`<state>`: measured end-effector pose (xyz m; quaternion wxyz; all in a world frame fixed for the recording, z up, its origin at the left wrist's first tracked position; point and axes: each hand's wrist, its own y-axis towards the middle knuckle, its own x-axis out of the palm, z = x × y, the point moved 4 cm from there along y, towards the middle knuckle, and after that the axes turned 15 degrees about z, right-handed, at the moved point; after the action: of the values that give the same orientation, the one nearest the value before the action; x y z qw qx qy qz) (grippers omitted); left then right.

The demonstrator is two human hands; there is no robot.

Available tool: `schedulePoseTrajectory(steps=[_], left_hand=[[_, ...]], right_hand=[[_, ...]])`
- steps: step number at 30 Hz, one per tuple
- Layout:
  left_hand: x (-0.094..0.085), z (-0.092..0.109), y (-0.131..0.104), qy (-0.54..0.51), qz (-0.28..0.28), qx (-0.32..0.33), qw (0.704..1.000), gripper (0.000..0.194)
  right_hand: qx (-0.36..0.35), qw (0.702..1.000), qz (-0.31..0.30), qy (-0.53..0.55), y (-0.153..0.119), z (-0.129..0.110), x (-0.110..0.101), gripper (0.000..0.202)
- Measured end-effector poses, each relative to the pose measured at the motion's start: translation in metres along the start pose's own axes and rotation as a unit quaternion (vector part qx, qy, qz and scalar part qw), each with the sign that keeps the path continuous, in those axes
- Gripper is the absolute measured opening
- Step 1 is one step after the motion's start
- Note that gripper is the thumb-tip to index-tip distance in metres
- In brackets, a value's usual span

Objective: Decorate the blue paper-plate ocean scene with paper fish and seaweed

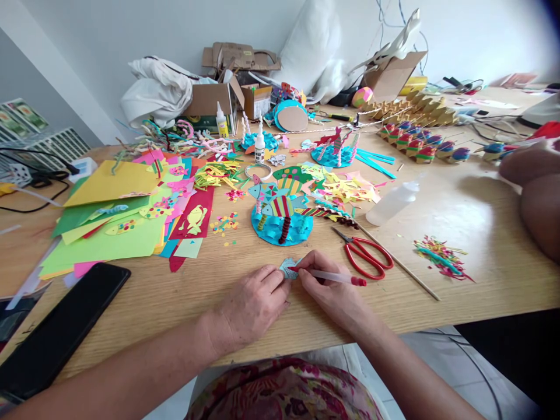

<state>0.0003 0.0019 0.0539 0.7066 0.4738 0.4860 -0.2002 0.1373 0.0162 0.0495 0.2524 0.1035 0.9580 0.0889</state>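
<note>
A small light-blue paper piece (289,268) lies near the table's front edge, between my hands. My left hand (258,300) presses its left side with closed fingers. My right hand (326,286) pinches a red pen (335,276) with a clear barrel, its tip on the paper. Just beyond stands a round blue base (282,230) carrying striped paper fish (280,207) on fuzzy stems. Red-handled scissors (367,256) and a thin wooden stick (398,262) rest to the right of my right hand.
Coloured paper sheets (105,233) and a black phone (65,326) lie at left. Glue bottles (259,143), paper scraps (345,185) and a translucent bottle (392,204) stand or lie beyond my hands. Another person's arm (540,192) rests at the far right.
</note>
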Motion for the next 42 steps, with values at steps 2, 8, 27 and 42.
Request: schedulePoseTrajectory(steps=[2,8,27,42], left_hand=[[-0.0003,0.0002,0.0002,0.002,0.003,0.005,1.0,0.019],[-0.0016,0.0001,0.0012,0.003,0.005,0.003,1.0,0.019],[0.0008,-0.0002,0.0001,-0.003,0.002,-0.001,1.0,0.017],[-0.001,0.0004,0.0014,0.003,0.014,0.007,1.0,0.019]], right_hand=[[-0.004,1.0,0.001,-0.005,0.0006,0.0006,0.0007,0.008],[-0.006,1.0,0.01,-0.009,0.0011,0.0009,0.0015,0.008],[0.004,0.999,-0.003,0.044,0.005,-0.001,0.0015,0.008],[-0.004,1.0,-0.011,0.004,0.0036,-0.0009,0.0042,0.008]])
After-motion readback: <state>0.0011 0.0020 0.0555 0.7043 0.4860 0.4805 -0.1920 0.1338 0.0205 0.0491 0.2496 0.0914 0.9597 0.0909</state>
